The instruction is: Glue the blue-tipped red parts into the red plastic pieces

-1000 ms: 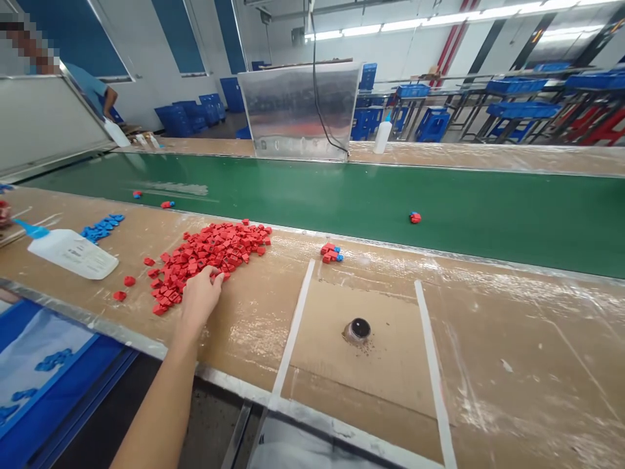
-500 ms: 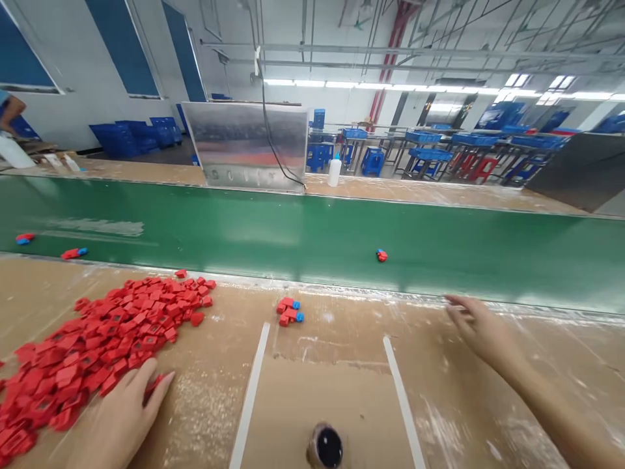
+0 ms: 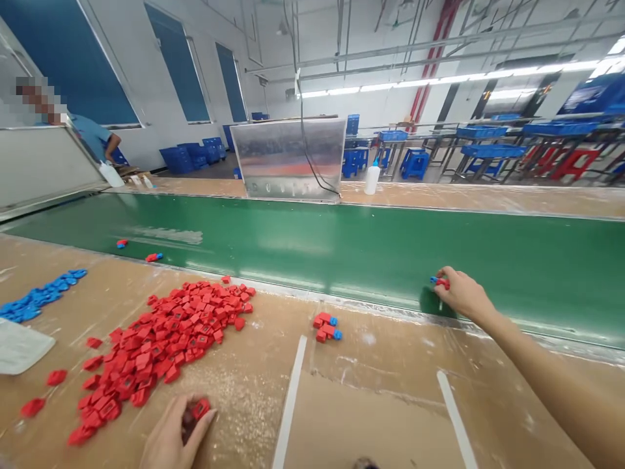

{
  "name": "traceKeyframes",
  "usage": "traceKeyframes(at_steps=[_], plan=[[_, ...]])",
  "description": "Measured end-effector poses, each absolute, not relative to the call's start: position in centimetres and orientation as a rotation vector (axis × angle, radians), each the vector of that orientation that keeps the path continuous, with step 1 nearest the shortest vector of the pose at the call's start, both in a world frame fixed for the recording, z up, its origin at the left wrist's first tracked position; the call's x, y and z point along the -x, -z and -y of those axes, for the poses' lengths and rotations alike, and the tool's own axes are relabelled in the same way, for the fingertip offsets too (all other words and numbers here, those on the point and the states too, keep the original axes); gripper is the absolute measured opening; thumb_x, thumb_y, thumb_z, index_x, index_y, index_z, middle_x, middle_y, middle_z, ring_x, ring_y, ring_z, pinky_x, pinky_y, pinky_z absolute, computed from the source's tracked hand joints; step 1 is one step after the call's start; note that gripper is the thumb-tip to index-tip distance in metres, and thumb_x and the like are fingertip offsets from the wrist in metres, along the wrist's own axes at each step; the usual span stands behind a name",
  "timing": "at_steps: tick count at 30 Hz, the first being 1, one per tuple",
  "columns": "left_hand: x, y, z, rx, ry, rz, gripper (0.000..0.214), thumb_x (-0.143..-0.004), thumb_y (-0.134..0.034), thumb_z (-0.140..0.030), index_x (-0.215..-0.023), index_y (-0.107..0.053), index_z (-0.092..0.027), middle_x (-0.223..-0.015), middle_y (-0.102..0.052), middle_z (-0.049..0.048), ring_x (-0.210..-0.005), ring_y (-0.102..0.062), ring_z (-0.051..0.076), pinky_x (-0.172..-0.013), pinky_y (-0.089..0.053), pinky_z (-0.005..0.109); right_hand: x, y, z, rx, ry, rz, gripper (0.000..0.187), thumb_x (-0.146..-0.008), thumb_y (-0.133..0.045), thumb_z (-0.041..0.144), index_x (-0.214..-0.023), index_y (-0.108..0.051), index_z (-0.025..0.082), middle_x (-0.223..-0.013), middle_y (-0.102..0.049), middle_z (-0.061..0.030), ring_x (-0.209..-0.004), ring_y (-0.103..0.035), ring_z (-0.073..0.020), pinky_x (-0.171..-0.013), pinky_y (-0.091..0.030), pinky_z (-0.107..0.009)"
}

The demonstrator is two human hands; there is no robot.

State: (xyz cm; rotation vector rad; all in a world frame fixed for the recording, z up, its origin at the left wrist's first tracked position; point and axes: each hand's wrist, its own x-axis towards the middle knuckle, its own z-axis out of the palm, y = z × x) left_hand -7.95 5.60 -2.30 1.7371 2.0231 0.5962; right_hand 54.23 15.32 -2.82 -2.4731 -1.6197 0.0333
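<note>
My left hand [image 3: 170, 433] is closed on a small red plastic block [image 3: 200, 408], beside the near right side of a large pile of red blocks [image 3: 180, 319]. Over the green conveyor belt [image 3: 293, 241], my right hand [image 3: 463, 294] pinches a red-and-blue piece [image 3: 442, 283] between its fingertips. Its blue end points left. Several red pieces with blue ends [image 3: 326, 327] lie together on the brown table, between the pile and my right hand. Two more red-and-blue pieces, one a red piece with a blue tip [image 3: 153, 257], rest on the belt at the left.
Blue parts [image 3: 43, 293] lie in a row at the far left, near a pale sheet [image 3: 22, 348]. White tape strips [image 3: 291, 404] mark the table. A dark round object [image 3: 365, 463] shows at the bottom edge. Across the belt stand a metal panel [image 3: 288, 159], a white bottle [image 3: 372, 179] and a person [image 3: 92, 137].
The view has swung left. My right hand has reached over the belt and taken hold of the red-and-blue piece there. My left hand has come away from the pile with a red block.
</note>
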Motion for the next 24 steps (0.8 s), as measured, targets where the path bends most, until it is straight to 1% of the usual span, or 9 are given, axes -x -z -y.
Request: traceKeyframes(at_steps=[3, 5, 9, 10, 12, 15, 19, 21, 24], plan=[[8.0, 2.8, -5.3, -1.865, -0.667, -1.931, 0.045, -0.076, -0.053, -0.059, -0.093, -0.062, -0.019, -0.094, -0.061, 0.0086, -0.083, -0.059, 0.026, -0.079, -0.048, 0.038, -52.6, 0.9, -10.2, 2.495, -0.057, 1.706, 0.024, -0.089, -0.049, 0.016, -0.109, -0.062, 0.011, -0.107, -0.055, -0.0146, -0.092, -0.058, -0.0251, -0.077, -0.043, -0.033], [7.8, 3.0, -5.2, -1.903, -0.718, -1.861, 0.039, -0.08, -0.053, -0.055, -0.093, -0.061, -0.019, -0.096, -0.06, 0.0084, -0.087, -0.058, 0.025, -0.08, -0.047, 0.037, -51.0, 0.0, -6.1, 2.512, -0.13, 1.799, 0.019, -0.087, -0.051, 0.011, -0.099, -0.066, 0.012, -0.11, -0.054, -0.0143, -0.088, -0.059, -0.0229, -0.077, -0.044, -0.032], [7.2, 3.1, -5.1, -1.944, -0.805, -1.732, 0.033, -0.085, -0.053, -0.048, -0.096, -0.058, -0.018, -0.097, -0.06, 0.0072, -0.092, -0.056, 0.024, -0.084, -0.045, 0.035, -47.3, -0.4, 1.9, 2.568, -0.323, 1.968, 0.02, -0.077, -0.052, -0.002, -0.079, -0.066, 0.012, -0.091, -0.06, -0.0129, -0.073, -0.061, -0.0237, -0.065, -0.041, -0.032], [7.0, 3.1, -5.0, -1.944, -0.817, -1.712, 0.032, -0.086, -0.053, -0.047, -0.097, -0.058, -0.018, -0.097, -0.061, 0.0067, -0.091, -0.057, 0.023, -0.084, -0.045, 0.035, -46.3, -0.4, 3.6, 2.574, -0.359, 1.996, 0.019, -0.077, -0.053, -0.002, -0.079, -0.065, 0.012, -0.086, -0.061, -0.0123, -0.07, -0.061, -0.025, -0.061, -0.039, -0.032], [6.6, 3.0, -4.6, -1.943, -0.818, -1.668, 0.03, -0.087, -0.054, -0.045, -0.097, -0.059, -0.018, -0.095, -0.063, 0.0056, -0.089, -0.058, 0.021, -0.083, -0.045, 0.033, -44.3, -0.3, 6.2, 2.547, -0.413, 2.044, 0.013, -0.08, -0.057, 0.005, -0.088, -0.064, 0.012, -0.08, -0.062, -0.011, -0.069, -0.062, -0.0277, -0.057, -0.037, -0.032], [5.2, 2.6, -2.8, -1.917, -0.819, -1.563, 0.03, -0.085, -0.057, -0.046, -0.097, -0.06, -0.018, -0.092, -0.064, 0.004, -0.084, -0.058, 0.019, -0.08, -0.045, 0.03, -41.8, -0.3, 8.7, 2.456, -0.443, 2.074, 0.011, -0.089, -0.059, 0.022, -0.098, -0.061, 0.016, -0.086, -0.065, -0.0092, -0.08, -0.064, -0.0287, -0.063, -0.04, -0.032], [1.8, 1.9, 1.1, -1.708, -0.877, -1.408, 0.034, -0.087, -0.057, -0.046, -0.105, -0.058, -0.018, -0.089, -0.062, 0.0027, -0.077, -0.057, 0.016, -0.072, -0.045, 0.025, -40.0, 0.9, 11.1, 2.401, -0.314, 1.964, 0.021, -0.097, -0.047, 0.033, -0.102, -0.059, 0.016, -0.108, -0.063, -0.0113, -0.094, -0.062, -0.0275, -0.077, -0.045, -0.037], [-0.5, 1.7, 3.1, -1.62, -0.849, -1.282, 0.033, -0.089, -0.057, -0.044, -0.108, -0.057, -0.018, -0.091, -0.062, 0.0036, -0.081, -0.058, 0.016, -0.074, -0.046, 0.025, -39.5, 1.8, 12.2, 2.254, -0.2, 1.892, 0.027, -0.098, -0.043, 0.036, -0.104, -0.06, 0.016, -0.106, -0.062, -0.0116, -0.093, -0.061, -0.0268, -0.079, -0.046, -0.038], [-3.9, 1.5, 5.0, -1.511, -0.776, -1.095, 0.032, -0.09, -0.057, -0.041, -0.111, -0.058, -0.017, -0.094, -0.063, 0.005, -0.085, -0.059, 0.016, -0.076, -0.046, 0.024, -38.7, 2.3, 13.1, 2.03, -0.112, 1.824, 0.034, -0.1, -0.038, 0.037, -0.107, -0.064, 0.016, -0.099, -0.061, -0.0109, -0.085, -0.06, -0.0243, -0.074, -0.048, -0.038]])
